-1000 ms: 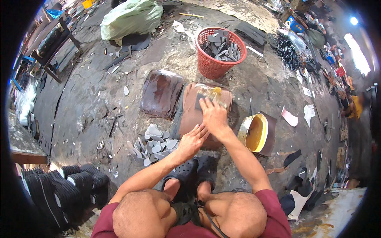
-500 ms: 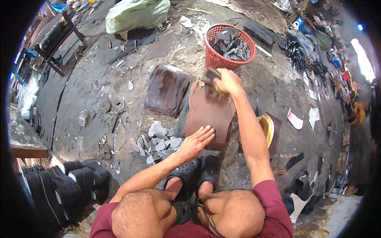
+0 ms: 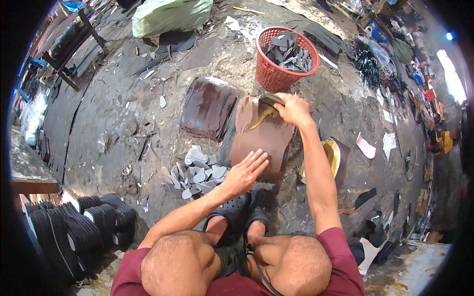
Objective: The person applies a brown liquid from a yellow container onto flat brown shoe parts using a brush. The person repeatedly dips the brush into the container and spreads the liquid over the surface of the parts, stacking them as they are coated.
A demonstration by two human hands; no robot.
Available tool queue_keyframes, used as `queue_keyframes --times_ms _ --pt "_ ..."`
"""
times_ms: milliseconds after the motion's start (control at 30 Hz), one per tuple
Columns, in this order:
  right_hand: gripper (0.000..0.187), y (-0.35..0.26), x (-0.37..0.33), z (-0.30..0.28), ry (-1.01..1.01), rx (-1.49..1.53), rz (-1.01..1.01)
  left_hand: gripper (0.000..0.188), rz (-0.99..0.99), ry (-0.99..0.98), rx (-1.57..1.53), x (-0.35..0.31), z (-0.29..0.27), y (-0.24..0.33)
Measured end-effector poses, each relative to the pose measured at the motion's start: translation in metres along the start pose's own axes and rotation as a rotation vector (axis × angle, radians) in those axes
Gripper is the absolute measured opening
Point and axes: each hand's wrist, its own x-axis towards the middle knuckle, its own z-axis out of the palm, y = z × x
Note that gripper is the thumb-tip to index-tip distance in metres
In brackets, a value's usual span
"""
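My left hand (image 3: pixel 246 172) lies with fingers stretched on the near part of a stack of brown sheets (image 3: pixel 254 143), pressing on its top. A dark-handled brush (image 3: pixel 270 99) is gripped in my right hand (image 3: pixel 295 109) at the far right part of that stack. From under it a streak of yellow glue-like paste (image 3: pixel 263 117) runs across the top sheet; the bristles are mostly hidden. A second stack of darker, shiny, smeared sheets (image 3: pixel 207 106) lies to the left. Right of my right forearm, partly covered by it, is a container with yellow paste (image 3: pixel 332 154).
A red plastic basket (image 3: pixel 262 61) of grey cut pieces stands beyond the stack. More grey pieces (image 3: pixel 197 170) lie heaped near my left forearm. Rows of black soles (image 3: pixel 79 227) stand at lower left. Scraps (image 3: pixel 365 147) litter the floor, and a pale green bag (image 3: pixel 170 18) lies far off.
My right hand with the brush has shifted slightly right and nearer, and a yellow paste streak now shows on the top sheet. My left hand stays almost in place.
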Motion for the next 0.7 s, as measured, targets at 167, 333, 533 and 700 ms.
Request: queue_keyframes --times_ms 167,333,533,700 --pt "0.036 -0.062 -0.047 0.025 -0.251 -0.038 -0.257 0.066 -0.016 0.032 0.053 0.001 0.015 0.010" --pt "0.048 -0.096 -0.079 0.047 -0.163 0.079 -0.540 0.065 -0.175 0.138 0.102 -0.011 0.031 0.012" --pt "0.019 -0.046 -0.069 0.040 0.163 -0.149 -0.214 0.068 -0.005 -0.015 0.061 0.004 0.012 0.008" --pt "0.016 -0.091 -0.124 0.063 0.219 -0.106 -0.432 0.055 0.179 -0.017 -0.280 -0.024 0.039 0.042"
